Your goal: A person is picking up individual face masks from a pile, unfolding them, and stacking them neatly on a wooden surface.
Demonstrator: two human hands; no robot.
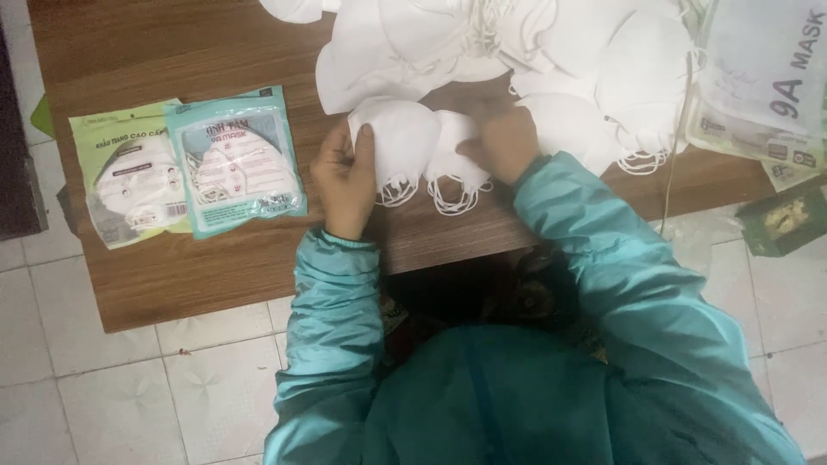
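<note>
The wooden worktop (215,267) stands on a pale tiled floor (103,387). A pile of loose white masks (517,43) lies beyond your hands. Two sealed mask packets (185,168) lie to your left. Both hands hold a folded white mask (413,146), long axis left-right: left hand (345,176) closed on its left edge, right hand (504,138) pressing its right half.

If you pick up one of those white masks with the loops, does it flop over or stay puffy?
The white mask under the left hand probably stays puffy: it holds a rounded cup shape on the table. It looks thin, so likely light and easy to squash. Its ear loops lie in loose curls, so they would probably dangle and may tangle with the pile.
</note>
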